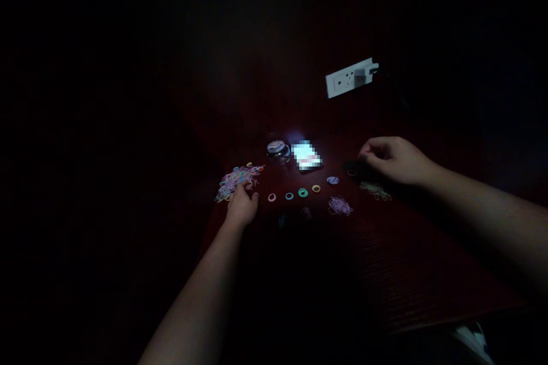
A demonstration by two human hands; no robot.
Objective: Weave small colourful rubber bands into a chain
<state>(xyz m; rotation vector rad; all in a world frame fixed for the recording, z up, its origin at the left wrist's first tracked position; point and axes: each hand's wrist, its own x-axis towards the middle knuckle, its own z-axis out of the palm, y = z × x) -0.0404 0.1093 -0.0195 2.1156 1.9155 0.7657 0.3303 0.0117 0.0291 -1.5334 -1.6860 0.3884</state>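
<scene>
My left hand rests at the near edge of a heap of mixed-colour small rubber bands, thumb apart from the fingers. Its fingertips reach onto the bands and partly blend with them. To the right, my right hand hovers with thumb and fingertips pinched together; whatever they hold is too small and dark to name. Below it lies a bunch of yellowish rubber bands. Between the hands, a row of rings holds a pink ring, a blue ring, a green ring, a yellow ring and a purple ring.
A loose purple bunch of bands lies nearer me, with dim bunches in shadow to its left. Behind the row stand a lidded clear jar and a lit phone. A white power socket with a plug is farther back on the dark red surface.
</scene>
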